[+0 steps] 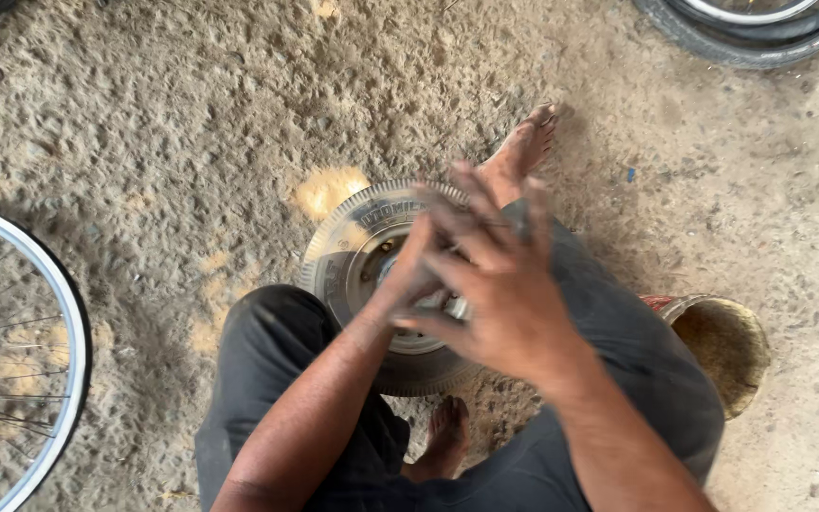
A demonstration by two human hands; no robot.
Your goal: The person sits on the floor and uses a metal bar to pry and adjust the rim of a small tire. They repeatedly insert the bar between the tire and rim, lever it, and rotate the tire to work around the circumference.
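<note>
The small wheel, a grey tyre on a metal rim, lies flat on the dirt floor between the person's knees and bare feet. Both hands are blurred above it: the right hand is spread open, and I cannot tell if the left hand holds anything. The wheel could slide in the loose dirt and bump the foot just past it.

One head-worn camera looks steeply down, close, probably slightly forward, at the dirt floor.

Left hand against right hand — above small wheel; dirt floor
</note>
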